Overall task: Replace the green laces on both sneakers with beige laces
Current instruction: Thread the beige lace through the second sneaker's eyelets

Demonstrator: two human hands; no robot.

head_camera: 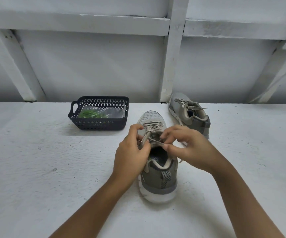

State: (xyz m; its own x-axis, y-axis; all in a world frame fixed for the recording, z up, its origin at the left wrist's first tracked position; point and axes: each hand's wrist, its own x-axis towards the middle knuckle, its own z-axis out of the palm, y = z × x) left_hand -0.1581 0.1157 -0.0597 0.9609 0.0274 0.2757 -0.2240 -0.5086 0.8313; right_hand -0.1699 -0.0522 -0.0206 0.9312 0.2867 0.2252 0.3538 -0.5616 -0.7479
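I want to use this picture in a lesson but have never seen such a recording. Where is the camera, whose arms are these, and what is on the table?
No machine here: the camera sits on a person's head and looks down at their own bare arms. The left hand and right hand both pinch a beige lace at the top eyelets of the near sneaker, which stands heel toward the camera on the white surface. A far sneaker, also laced in beige, stands behind it to the right. On the left, a dark basket holds green laces in a clear bag.
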